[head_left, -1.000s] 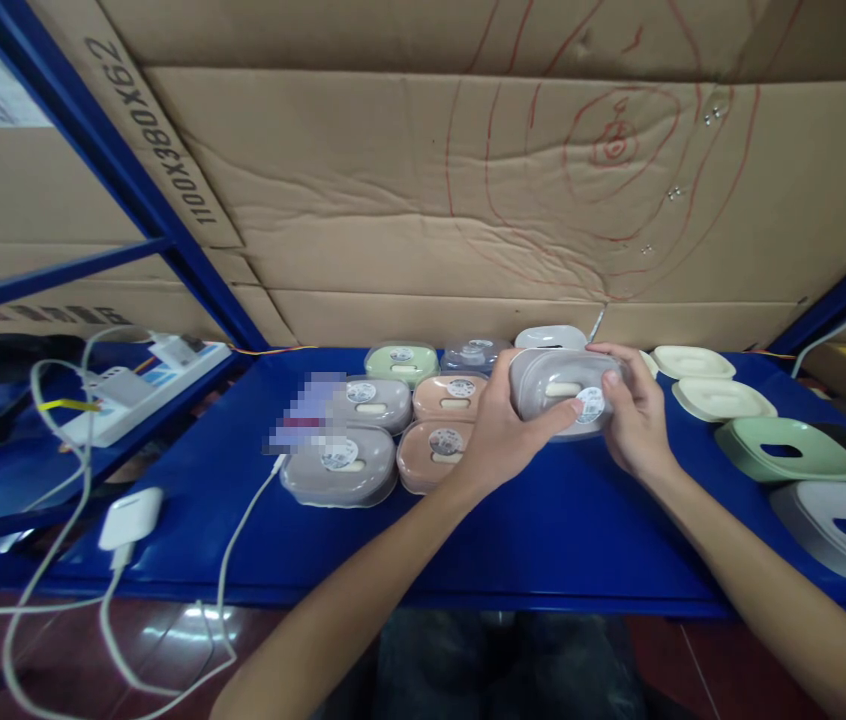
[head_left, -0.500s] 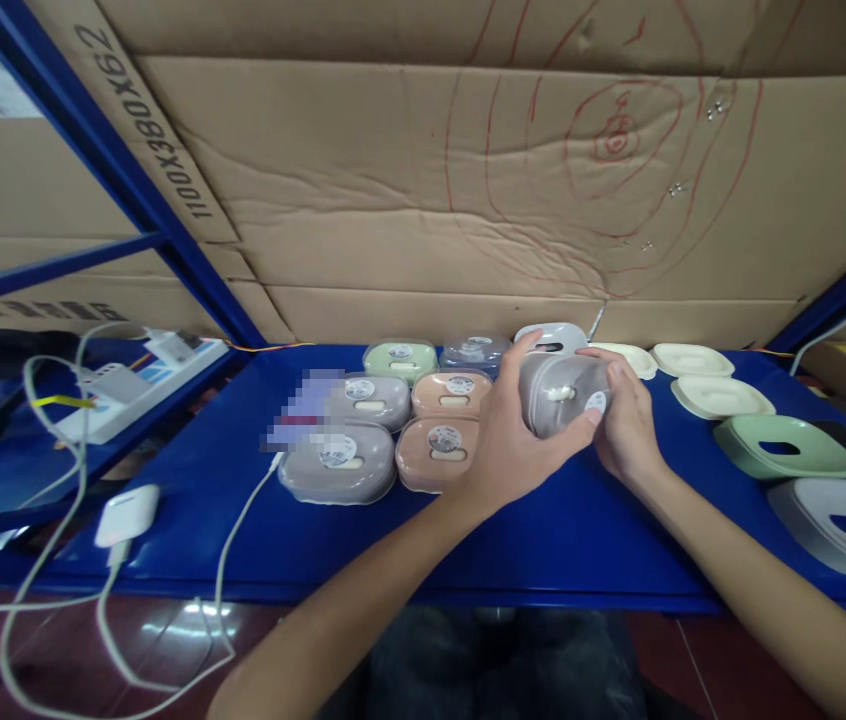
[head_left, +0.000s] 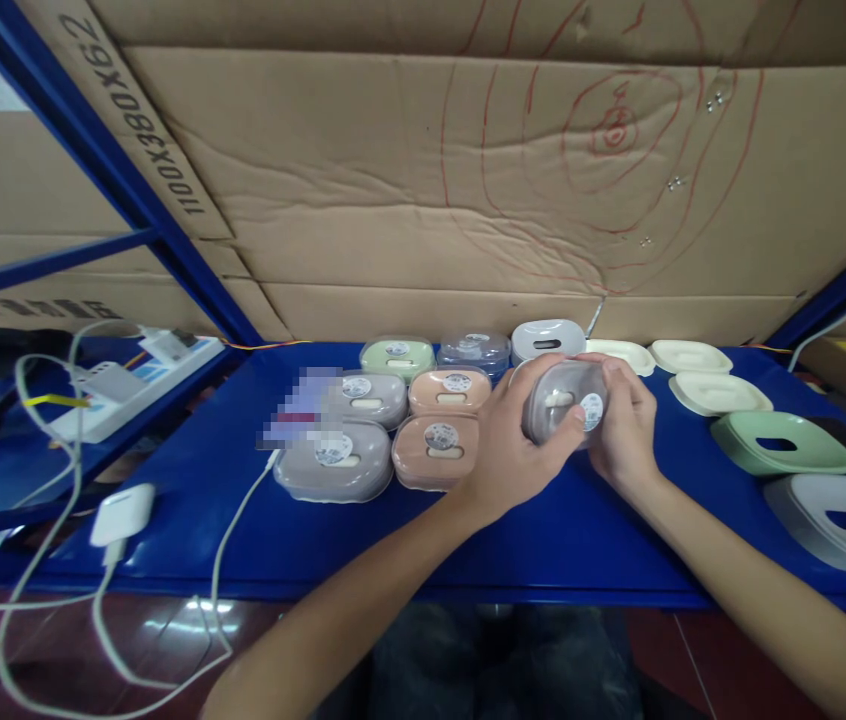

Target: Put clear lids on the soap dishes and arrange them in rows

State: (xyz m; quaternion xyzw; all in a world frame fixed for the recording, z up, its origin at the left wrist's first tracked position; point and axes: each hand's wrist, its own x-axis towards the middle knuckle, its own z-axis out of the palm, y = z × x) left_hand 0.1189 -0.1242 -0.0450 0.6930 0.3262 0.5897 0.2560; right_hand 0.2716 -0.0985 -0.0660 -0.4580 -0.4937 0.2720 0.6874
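Above the shelf I hold a rounded grey plastic box (head_left: 562,402) with a clear cover and a round white sticker. My left hand (head_left: 517,440) wraps its left side, with the thumb laid across the front beside the sticker. From the right my right hand (head_left: 625,420) closes on the box, its fingers bent around the edge. Left of my hands stand finished-looking boxes: two pink ones (head_left: 434,452), grey ones (head_left: 333,462), a green one (head_left: 397,358) and a dark blue-grey one (head_left: 474,352). Behind my hands sits a light grey slotted shell (head_left: 549,338).
Cream oval trays (head_left: 719,394), a green slotted shell (head_left: 783,442) and a grey one (head_left: 839,520) lie on the right of the blue shelf (head_left: 543,555). At left are a power strip (head_left: 104,415), a white charger (head_left: 121,513) and loose cables. Cardboard (head_left: 363,180) stands behind.
The held box has tilted, so its sticker faces me more. My left fingers have come down, and the light grey shell behind is less covered.
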